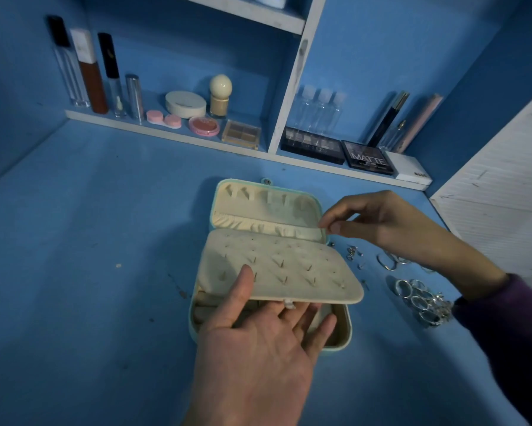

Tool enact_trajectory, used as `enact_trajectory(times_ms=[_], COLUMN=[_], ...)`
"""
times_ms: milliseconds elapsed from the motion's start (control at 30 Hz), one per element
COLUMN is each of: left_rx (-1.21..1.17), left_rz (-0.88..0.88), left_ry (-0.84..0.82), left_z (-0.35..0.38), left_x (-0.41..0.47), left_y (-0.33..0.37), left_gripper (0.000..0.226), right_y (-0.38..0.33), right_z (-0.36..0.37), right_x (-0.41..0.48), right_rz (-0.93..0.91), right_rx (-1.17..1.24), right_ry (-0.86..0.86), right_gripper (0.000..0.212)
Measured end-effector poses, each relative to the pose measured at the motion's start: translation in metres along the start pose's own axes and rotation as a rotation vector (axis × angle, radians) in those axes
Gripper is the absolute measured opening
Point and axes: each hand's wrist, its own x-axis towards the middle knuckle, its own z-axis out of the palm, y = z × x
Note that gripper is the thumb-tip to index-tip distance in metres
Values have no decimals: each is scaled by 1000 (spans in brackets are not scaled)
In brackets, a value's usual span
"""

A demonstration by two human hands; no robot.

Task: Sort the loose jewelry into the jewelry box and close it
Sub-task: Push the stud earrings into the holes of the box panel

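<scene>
Resting on the left hand (258, 339), the jewelry-box panel (286, 262) tilts (thumb atop).

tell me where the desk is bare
Free: the desk left of the jewelry box, up to the shelf. Crowded: right of it, earrings and rings by the right hand; in front, the left hand holding the earring panel.
</scene>
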Motion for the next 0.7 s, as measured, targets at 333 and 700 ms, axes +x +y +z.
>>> enact_trajectory(times_ms=[333,700], left_rx=[2,6], left_rz=[-1,-13], left_ry=[-14,-8], left_z=[-5,-8], left_x=[3,6], left_y=[-2,-1], left_gripper=[63,65], right_y=[13,11], right_z=[7,26], right_x=[3,18], right_rz=[-56,-28], right_rx=[-185,-22], right_ry=[43,-56], right_gripper=[18,26])
